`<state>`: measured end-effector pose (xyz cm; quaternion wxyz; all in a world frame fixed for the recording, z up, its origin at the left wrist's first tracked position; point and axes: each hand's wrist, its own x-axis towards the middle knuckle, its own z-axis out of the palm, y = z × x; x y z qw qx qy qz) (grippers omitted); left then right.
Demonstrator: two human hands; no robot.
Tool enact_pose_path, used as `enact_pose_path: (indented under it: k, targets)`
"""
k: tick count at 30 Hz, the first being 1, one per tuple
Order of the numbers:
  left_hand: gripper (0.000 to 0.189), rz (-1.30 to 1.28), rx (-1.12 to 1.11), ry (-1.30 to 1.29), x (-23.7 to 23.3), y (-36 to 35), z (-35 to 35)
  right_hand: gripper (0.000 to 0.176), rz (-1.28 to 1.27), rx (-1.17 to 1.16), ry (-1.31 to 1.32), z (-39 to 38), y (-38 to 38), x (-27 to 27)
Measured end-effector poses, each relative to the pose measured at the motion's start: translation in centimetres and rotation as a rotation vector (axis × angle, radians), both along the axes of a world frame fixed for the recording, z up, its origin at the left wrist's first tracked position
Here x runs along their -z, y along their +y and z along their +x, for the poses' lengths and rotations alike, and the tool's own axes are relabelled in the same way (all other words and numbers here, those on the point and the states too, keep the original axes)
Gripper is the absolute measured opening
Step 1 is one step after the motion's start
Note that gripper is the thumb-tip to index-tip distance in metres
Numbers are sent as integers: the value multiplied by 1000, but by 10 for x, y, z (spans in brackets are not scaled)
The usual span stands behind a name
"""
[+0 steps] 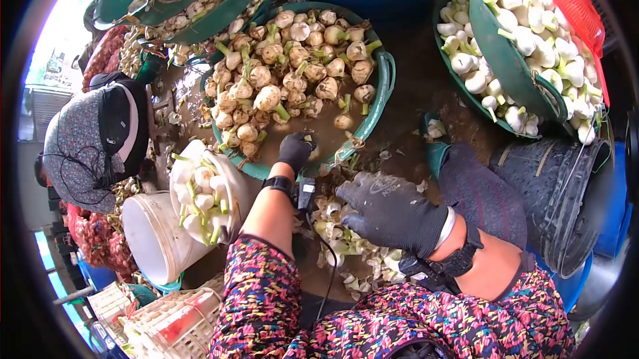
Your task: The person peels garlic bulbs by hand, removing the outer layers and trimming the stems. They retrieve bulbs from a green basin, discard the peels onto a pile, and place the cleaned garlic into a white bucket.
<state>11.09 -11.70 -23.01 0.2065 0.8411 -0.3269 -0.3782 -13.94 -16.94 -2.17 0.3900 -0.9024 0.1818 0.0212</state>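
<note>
My left hand (pixel 297 151), in a dark glove, is over the near edge of a green tub (pixel 383 102), its fingers closed round something pale and too small to name. Unpeeled bulbs with short green stems (pixel 293 69) float and pile up in the tub's brown water. To the right, my right hand (pixel 389 211), in a dirty grey glove, hovers above a heap of peeled skins (pixel 346 252); its fingers are bent, and what lies under them is hidden.
Peeled white bulbs fill a green basin (pixel 489 46) at the upper right, by a red basket (pixel 576 9). A white bucket (pixel 150 232) and a tilted pail of bulbs (pixel 236 189) stand left. A co-worker (pixel 86 146) bends at far left. A black barrel (pixel 549 199) lies right.
</note>
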Motion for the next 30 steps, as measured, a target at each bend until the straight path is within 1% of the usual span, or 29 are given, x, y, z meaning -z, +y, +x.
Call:
enact_pose_path:
  k: [1, 2, 3, 4, 5, 6, 7, 8, 9, 10, 11, 13, 14, 15, 16, 17, 18, 20, 21, 23, 24, 25, 26, 27, 29, 30]
  targets:
    - [33, -140, -107, 233, -10, 3, 1, 42, 40, -12, 89, 2, -5, -7]
    - [28, -224, -257, 429, -22, 10, 2, 53, 72, -21, 203, 6, -9, -14]
    - [27, -311, -255, 598, -43, 17, 5, 53, 73, -21, 191, 7, -9, -12]
    - [29, -324, -321, 668, -78, 16, -6, 61, 98, 83, 79, 7, -7, -7]
    - [30, -373, -309, 690, -118, 17, -21, 70, 122, 187, -34, 8, -4, -1]
    - [28, -414, -378, 796, -153, 18, -38, 86, 126, 196, -97, 10, -4, 2]
    - [29, -375, -315, 751, -176, 28, -44, 86, 124, 192, -107, 15, 0, 10]
    - [29, -558, 107, 303, -193, 37, -51, 86, 100, 266, -254, 21, 4, 21]
    - [31, -696, 521, -168, -208, 47, -58, 86, 80, 339, -402, 26, 7, 20]
    - [38, -730, 428, 54, -221, 54, -71, 83, 340, 352, -498, 28, 8, 17]
    - [38, -704, 393, -105, -220, 65, -74, 83, 345, 342, -510, 28, 11, 15]
    - [26, -887, 308, -313, -222, 74, -88, 75, 564, 280, -627, 26, 20, 7]
    - [26, -886, 306, -320, -225, 78, -95, 70, 521, 294, -651, 25, 26, 6]
    - [23, -860, -101, 206, -234, 81, -105, 70, 524, 289, -650, 25, 30, 9]
    - [20, -775, -510, 730, -239, 85, -112, 71, 733, 290, -652, 26, 33, 14]
    - [20, -775, -512, 732, -240, 89, -112, 73, 939, 292, -649, 25, 35, 17]
    - [19, -737, -489, 697, -241, 93, -109, 73, 938, 293, -646, 24, 33, 13]
    - [18, -694, -463, 665, -242, 96, -109, 72, 1260, 331, -444, 22, 28, 4]
    - [16, -717, -443, 651, -241, 96, -109, 72, 1258, 335, -445, 21, 28, 5]
    - [14, -761, -405, 623, -239, 94, -109, 73, 1151, 310, -478, 22, 25, 11]
    - [14, -758, -404, 627, -234, 94, -104, 73, 1152, 314, -476, 22, 24, 12]
    - [15, -835, -20, 19, -228, 96, -95, 73, 1110, 296, -520, 22, 23, 13]
    - [17, -842, 367, -592, -223, 97, -90, 73, 1067, 277, -564, 23, 23, 14]
    - [17, -840, 368, -589, -227, 94, -91, 73, 1069, 280, -562, 24, 23, 13]
    - [22, -803, 312, -390, -237, 90, -96, 77, 912, 264, -591, 26, 23, 12]
    - [22, -803, 310, -387, -235, 90, -98, 77, 913, 266, -588, 27, 25, 15]
